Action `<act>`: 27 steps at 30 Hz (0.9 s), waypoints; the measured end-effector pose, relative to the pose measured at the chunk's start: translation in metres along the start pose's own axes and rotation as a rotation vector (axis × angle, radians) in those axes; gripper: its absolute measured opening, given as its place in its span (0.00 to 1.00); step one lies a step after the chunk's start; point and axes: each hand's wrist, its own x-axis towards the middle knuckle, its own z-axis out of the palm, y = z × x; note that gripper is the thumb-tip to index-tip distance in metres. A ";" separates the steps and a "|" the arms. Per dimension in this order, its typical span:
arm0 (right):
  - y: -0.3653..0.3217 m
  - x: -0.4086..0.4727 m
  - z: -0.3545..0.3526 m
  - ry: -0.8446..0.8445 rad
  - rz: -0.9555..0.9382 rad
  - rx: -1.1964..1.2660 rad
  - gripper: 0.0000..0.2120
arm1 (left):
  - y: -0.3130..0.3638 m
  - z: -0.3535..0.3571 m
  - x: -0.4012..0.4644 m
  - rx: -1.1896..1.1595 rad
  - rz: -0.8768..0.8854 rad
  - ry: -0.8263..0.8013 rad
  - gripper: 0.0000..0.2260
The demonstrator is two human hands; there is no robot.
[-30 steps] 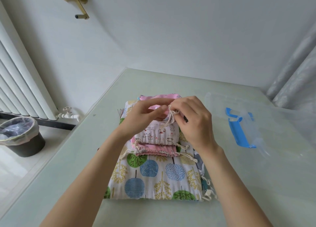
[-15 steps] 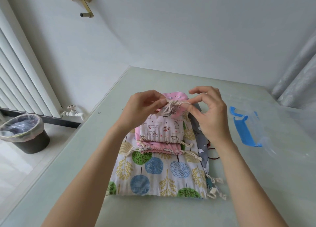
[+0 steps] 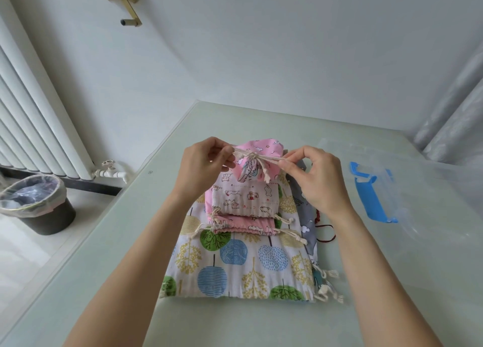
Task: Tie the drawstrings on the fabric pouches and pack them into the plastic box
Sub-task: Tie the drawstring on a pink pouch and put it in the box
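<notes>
The table (image 3: 261, 127) carries a stack of pouches, and everything below is placed against that stack. The box (image 3: 418, 189), clear with a blue clasp (image 3: 371, 195), lies right of the stack and holds nothing that shows. At the stack's base is the tree pouch (image 3: 235, 263), with a grey pouch (image 3: 303, 210) poking out on its right; two smaller ones lie on top. Above the stack's far end hangs the pink pouch (image 3: 258, 150), its neck gathered. The left hand (image 3: 206, 166) pinches one end of the cord (image 3: 261, 159), the right hand (image 3: 313, 176) pinches the other, and the cord runs taut between them.

Risks, as I judge them: uneven pull could slide the knot off the neck and leave it loose; a slipped pinch would let the pouch drop and knock the small ones askew; the loose tassels by the stack's near right corner could snag.
</notes>
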 end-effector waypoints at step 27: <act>-0.022 0.000 -0.006 -0.107 -0.014 0.372 0.04 | -0.024 0.007 0.014 0.541 0.129 -0.277 0.35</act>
